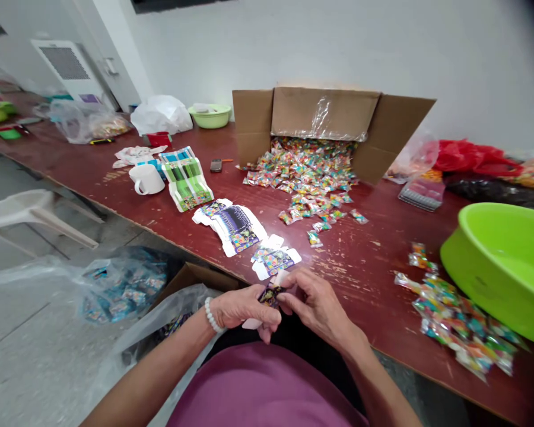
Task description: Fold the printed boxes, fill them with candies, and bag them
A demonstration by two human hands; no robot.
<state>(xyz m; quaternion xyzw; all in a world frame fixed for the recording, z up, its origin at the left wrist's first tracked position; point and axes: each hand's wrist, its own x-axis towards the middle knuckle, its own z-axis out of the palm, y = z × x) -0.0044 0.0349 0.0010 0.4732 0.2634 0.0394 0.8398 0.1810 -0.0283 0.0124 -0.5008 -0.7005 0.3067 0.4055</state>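
Close to my body, just over the table's front edge, both hands are closed on a small printed carton [271, 295], dark purple with white flaps. My left hand [248, 308] wraps its body from the left, a pale bead bracelet on the wrist. Fingers of my right hand [314, 299] pinch a white flap at its upper end. Right beyond them lie flat printed carton blanks [276, 261], with a purple stack of blanks [238, 228] to the left. Green blanks [187, 182] lie farther left. What is inside the held carton is hidden.
An open cardboard box [324, 112] spills wrapped candies [307, 169] onto the red table [338, 267]. More candies [463, 323] lie beside a green basin [502, 261] at right. A white mug [146, 179] stands left. Below the edge are plastic bags [124, 287] and a stool [40, 213].
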